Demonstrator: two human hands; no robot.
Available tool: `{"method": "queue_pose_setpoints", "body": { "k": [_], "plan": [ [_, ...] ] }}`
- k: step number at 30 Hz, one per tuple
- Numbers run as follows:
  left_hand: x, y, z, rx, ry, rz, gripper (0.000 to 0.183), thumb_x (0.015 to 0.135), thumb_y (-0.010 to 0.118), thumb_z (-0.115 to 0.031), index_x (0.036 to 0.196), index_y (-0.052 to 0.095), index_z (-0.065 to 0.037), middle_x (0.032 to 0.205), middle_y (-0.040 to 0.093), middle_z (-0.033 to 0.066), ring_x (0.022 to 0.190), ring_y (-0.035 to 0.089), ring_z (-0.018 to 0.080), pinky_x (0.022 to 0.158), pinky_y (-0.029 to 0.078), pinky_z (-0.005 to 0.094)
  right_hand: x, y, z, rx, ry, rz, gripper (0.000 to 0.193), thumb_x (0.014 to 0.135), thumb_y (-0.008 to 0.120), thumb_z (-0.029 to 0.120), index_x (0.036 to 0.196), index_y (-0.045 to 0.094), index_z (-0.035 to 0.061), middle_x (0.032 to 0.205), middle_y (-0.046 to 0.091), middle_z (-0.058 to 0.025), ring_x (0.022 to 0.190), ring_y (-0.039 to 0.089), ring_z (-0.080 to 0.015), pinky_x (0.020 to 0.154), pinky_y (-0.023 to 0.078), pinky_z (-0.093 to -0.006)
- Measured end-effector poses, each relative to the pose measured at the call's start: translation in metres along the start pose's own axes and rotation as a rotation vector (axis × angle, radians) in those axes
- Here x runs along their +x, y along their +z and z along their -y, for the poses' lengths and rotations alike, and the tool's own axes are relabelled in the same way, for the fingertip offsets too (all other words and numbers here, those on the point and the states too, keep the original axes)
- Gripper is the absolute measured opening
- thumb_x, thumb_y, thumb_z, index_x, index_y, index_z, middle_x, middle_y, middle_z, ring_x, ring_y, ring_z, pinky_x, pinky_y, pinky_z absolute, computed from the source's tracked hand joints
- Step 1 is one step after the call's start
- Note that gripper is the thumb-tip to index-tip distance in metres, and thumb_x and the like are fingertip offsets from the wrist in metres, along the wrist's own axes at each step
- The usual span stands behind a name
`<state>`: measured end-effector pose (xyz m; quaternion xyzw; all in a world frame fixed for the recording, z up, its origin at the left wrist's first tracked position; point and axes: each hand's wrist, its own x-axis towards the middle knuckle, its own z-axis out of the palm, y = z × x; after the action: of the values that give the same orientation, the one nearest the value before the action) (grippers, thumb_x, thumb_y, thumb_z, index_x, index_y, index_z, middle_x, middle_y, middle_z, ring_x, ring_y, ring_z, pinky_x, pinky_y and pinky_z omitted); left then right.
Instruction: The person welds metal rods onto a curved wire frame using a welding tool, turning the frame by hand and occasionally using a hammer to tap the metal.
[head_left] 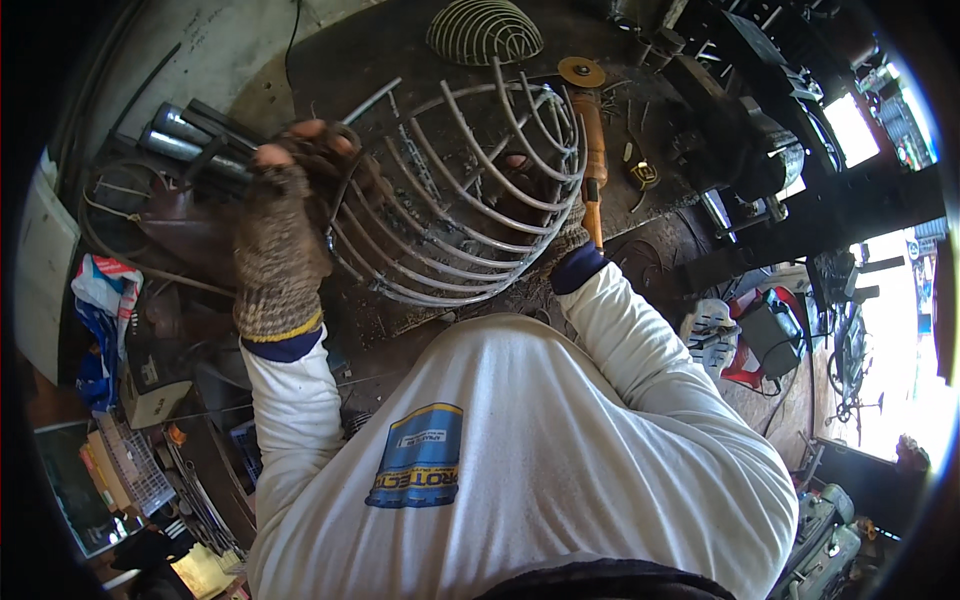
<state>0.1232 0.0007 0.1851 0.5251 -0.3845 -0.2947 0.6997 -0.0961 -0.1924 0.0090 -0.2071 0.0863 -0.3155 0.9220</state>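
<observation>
A rounded metal cage (470, 263) of curved, parallel bars welded to cross strips lies on its side before me. My left hand (285, 215), in a brown knit glove with bare fingertips, is at the cage's left rim with its fingers curled round it. On the right, my right hand (572, 225) reaches behind the bars and grips the cage's right side; the bars hide most of its fingers. Just right of the cage lies an orange angle grinder (592, 150) with a tan disc (581, 71).
A second domed cage (485, 32) sits at the far side of the dark worktable (350, 40). Metal tubes (175, 125) and a coiled cable (110, 200) lie left. A yellow-and-black tape measure (644, 176) is right of the grinder. Heavy dark steelwork (720, 130) stands on the right.
</observation>
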Motion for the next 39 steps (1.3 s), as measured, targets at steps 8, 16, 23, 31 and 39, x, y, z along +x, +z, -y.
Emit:
{"method": "queue_pose_setpoints", "body": {
  "k": [8,16,23,31,39],
  "plan": [
    [-0.077,0.060,0.049,-0.397,0.038,0.071,0.073,0.097,0.055,-0.050,0.145,0.031,-0.001,0.138,0.047,0.0168,0.127,0.050,0.0311,0.111,0.039,0.0498,-0.008,0.026,-0.015,0.148,-0.158,-0.325,0.050,0.102,0.040,0.049,0.129,0.056,0.0106,0.118,0.065,-0.0094,0.104,0.063,-0.0250,0.095,0.053,-0.0417],
    [-0.039,0.046,0.100,1.526,0.832,-0.443,0.073,0.090,0.065,-0.031,0.143,0.034,0.008,0.146,0.040,0.0218,0.130,0.047,0.0356,0.111,0.036,0.0514,-0.002,0.086,-0.038,0.330,-0.142,-0.287,0.057,0.102,0.040,0.054,0.135,0.052,0.0090,0.120,0.064,-0.0086,0.105,0.063,-0.0248,0.093,0.054,-0.0430],
    [0.030,-0.127,0.041,2.096,0.787,-0.177,0.054,0.094,0.060,-0.026,0.139,0.047,0.001,0.137,0.052,0.0187,0.125,0.053,0.0314,0.108,0.041,0.0418,-0.070,0.062,0.004,-0.588,0.361,-0.104,0.046,0.101,0.054,0.037,0.134,0.053,0.0043,0.119,0.064,-0.0112,0.104,0.063,-0.0196,0.089,0.055,-0.0334],
    [0.068,-0.083,0.024,0.825,0.158,-0.114,0.046,0.094,0.066,-0.042,0.119,0.065,-0.004,0.108,0.067,0.0044,0.093,0.059,0.0121,0.081,0.048,0.0263,-0.043,0.047,0.050,-0.515,-0.073,-0.065,0.054,0.094,0.065,0.039,0.132,0.055,0.0015,0.123,0.064,-0.0132,0.109,0.065,-0.0234,0.096,0.052,-0.0375],
    [0.094,-0.053,0.029,0.622,-0.046,0.141,0.051,0.097,0.059,-0.046,0.124,0.062,-0.003,0.110,0.066,0.0046,0.090,0.057,0.0118,0.081,0.047,0.0270,-0.021,0.065,0.031,-0.429,0.126,0.103,0.054,0.092,0.069,0.034,0.132,0.054,0.0000,0.123,0.064,-0.0132,0.111,0.064,-0.0223,0.097,0.052,-0.0345]
  ]
}}
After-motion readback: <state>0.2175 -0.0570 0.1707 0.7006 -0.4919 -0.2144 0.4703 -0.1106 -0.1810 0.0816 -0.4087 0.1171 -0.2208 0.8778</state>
